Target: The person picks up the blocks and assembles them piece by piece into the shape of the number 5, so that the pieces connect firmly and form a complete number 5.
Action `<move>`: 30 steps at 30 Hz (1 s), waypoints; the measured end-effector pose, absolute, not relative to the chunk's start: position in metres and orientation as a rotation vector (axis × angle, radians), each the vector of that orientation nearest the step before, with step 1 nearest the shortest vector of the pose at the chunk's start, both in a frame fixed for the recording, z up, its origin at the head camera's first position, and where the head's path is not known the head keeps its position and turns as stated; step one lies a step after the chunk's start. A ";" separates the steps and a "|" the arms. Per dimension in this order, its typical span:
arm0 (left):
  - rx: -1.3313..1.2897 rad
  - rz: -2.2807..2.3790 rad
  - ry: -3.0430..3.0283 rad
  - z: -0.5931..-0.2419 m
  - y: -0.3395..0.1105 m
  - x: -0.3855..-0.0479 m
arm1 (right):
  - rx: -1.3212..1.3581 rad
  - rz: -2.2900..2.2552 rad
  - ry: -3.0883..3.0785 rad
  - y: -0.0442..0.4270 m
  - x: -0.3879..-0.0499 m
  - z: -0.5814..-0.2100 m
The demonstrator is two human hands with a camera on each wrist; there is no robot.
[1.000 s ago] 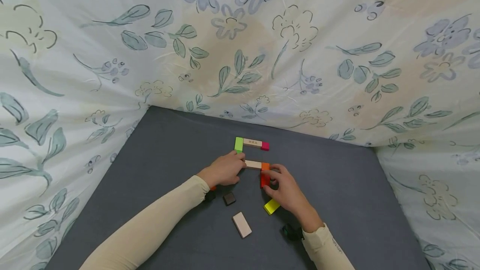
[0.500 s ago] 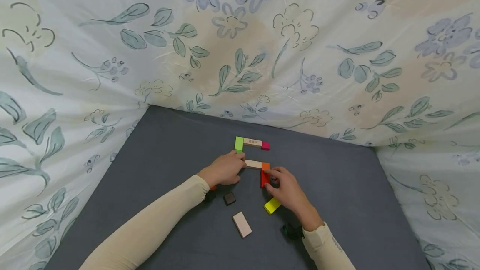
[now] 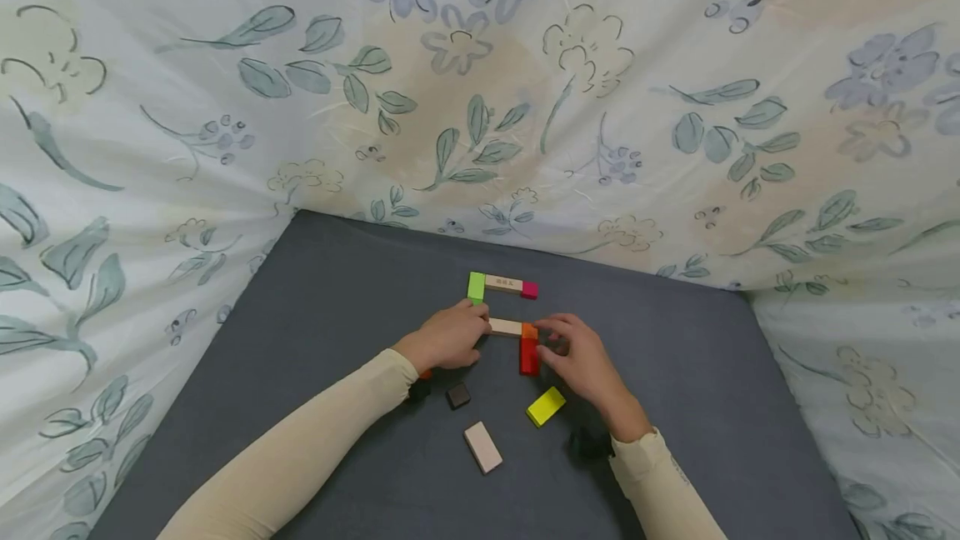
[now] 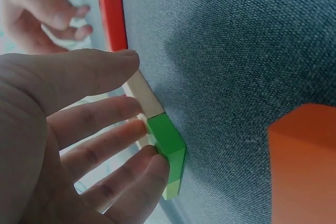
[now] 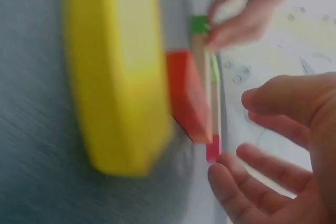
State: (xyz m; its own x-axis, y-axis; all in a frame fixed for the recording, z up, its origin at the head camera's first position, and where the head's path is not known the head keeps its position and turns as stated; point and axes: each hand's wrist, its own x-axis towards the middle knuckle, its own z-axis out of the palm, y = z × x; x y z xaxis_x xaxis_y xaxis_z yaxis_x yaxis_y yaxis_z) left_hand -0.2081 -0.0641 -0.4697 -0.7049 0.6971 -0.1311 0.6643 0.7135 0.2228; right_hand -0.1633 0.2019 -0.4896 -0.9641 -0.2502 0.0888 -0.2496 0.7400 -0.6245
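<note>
My left hand (image 3: pixel 447 336) rests its fingertips on a green block (image 4: pixel 167 136), its fingers extended rather than wrapped round it. From that block a natural wood block (image 3: pixel 504 327) runs right to an orange block (image 3: pixel 529 330). A red block (image 3: pixel 528 357) lies in line with the orange one, pointing toward me. Just right of these two is my right hand (image 3: pixel 585 357), fingers loosely bent and holding nothing. Farther back, a light green block (image 3: pixel 476 286), a lettered wood block (image 3: pixel 503 283) and a crimson block (image 3: pixel 530 290) adjoin.
Nearer me lie a yellow block (image 3: pixel 546 406), a pale wood block (image 3: pixel 483 447) and a small dark block (image 3: pixel 458 395). Another orange block (image 4: pixel 304 166) sits under the left wrist. Floral cloth (image 3: pixel 480 173) rises behind the grey surface (image 3: pixel 675 373).
My right hand has drawn away from the red block and shifted slightly right, uncovering the yellow block. My left hand has stayed in place.
</note>
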 end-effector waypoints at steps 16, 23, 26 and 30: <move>1.102 0.223 2.726 -0.471 -0.063 -0.210 | -0.606 -1.118 2.691 0.220 -0.203 -0.507; 1.093 0.200 2.723 -0.470 -0.061 -0.208 | -0.581 -1.106 2.689 0.222 -0.201 -0.510; 1.090 0.192 2.721 -0.470 -0.060 -0.208 | -0.565 -1.119 2.680 0.222 -0.200 -0.510; 1.071 0.210 2.731 -0.471 -0.058 -0.209 | -0.562 -1.151 2.674 0.222 -0.202 -0.512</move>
State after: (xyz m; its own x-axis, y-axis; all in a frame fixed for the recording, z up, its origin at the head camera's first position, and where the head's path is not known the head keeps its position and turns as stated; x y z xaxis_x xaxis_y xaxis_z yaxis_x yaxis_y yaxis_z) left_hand -0.2092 -0.0579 -0.4706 -0.7173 0.6840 -0.1331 0.6555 0.7272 0.2037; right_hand -0.2021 0.2224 -0.5118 -0.9132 -0.4073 -0.0126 -0.2707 0.6295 -0.7283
